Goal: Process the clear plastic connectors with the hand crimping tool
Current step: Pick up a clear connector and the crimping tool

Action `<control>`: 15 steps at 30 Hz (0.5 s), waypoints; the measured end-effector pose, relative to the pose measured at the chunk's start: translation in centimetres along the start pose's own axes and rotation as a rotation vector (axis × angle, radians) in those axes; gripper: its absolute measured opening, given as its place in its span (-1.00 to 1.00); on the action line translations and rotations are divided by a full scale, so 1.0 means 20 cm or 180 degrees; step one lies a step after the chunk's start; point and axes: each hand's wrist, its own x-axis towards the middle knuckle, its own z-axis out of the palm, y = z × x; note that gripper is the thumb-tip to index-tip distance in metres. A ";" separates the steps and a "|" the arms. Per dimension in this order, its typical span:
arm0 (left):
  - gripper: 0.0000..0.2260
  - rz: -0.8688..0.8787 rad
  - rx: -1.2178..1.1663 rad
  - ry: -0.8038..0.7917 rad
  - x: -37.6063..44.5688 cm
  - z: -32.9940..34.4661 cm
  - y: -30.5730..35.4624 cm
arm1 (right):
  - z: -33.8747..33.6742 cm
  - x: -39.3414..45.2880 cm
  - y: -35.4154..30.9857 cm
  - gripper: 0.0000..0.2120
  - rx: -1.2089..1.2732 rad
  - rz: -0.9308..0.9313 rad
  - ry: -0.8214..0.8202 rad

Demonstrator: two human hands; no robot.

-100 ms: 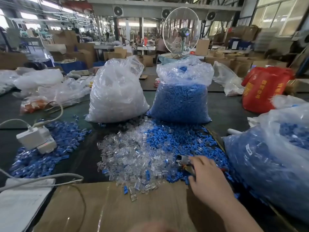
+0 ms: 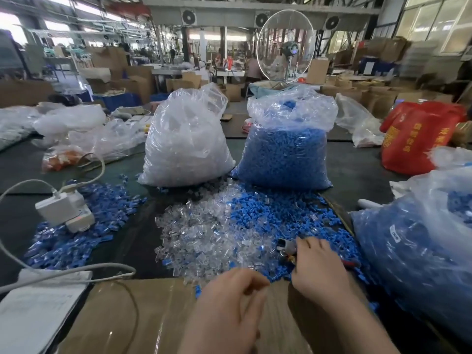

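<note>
Head view, key relation: I see the hand crimping tool (image 2: 287,247) just ahead and left of my right hand (image 2: 319,269), touching it; the heap of clear plastic connectors (image 2: 204,231) lies left of the tool, forward of my left hand (image 2: 227,302).
Head view, nearer hand: I judge the right hand is the one on the tool; the left is nearer the clear heap, though apart from it.
Head view, tool axis: its metal head points up-left toward the clear pieces, a red handle (image 2: 348,263) trails right past my knuckles.
Head view, right fingers: curled over the tool body, gripping it.
Head view, left fingers: curled inward, tips drawn together; blurred, so I cannot tell whether they pinch a connector.
Head view, materials: connectors small, glassy, blocky, loose on the dark worktop (image 2: 357,162); blue caps (image 2: 281,213) matte and mingling with them at the seam.
Head view, near edge: glossy taped cardboard (image 2: 127,315) under my wrists.
Head view, stock: crinkled sacks behind, a bag of clear parts (image 2: 186,139) and a bag of blue parts (image 2: 286,149), standing side by side.
</note>
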 end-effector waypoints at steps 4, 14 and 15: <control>-0.85 -0.0234 0.0598 0.0656 0.27 -0.03 -0.11 | 0.04 0.07 -0.04 -0.69 -0.0182 0.0184 -0.0053; -0.64 -0.0836 0.0584 0.0402 0.60 -0.01 -0.34 | 0.00 0.21 -0.19 -0.61 0.0278 0.0040 0.1080; -0.63 -0.0862 0.0181 0.0426 0.62 -0.01 -0.33 | -0.01 0.23 -0.23 -0.59 0.0348 -0.0031 0.1161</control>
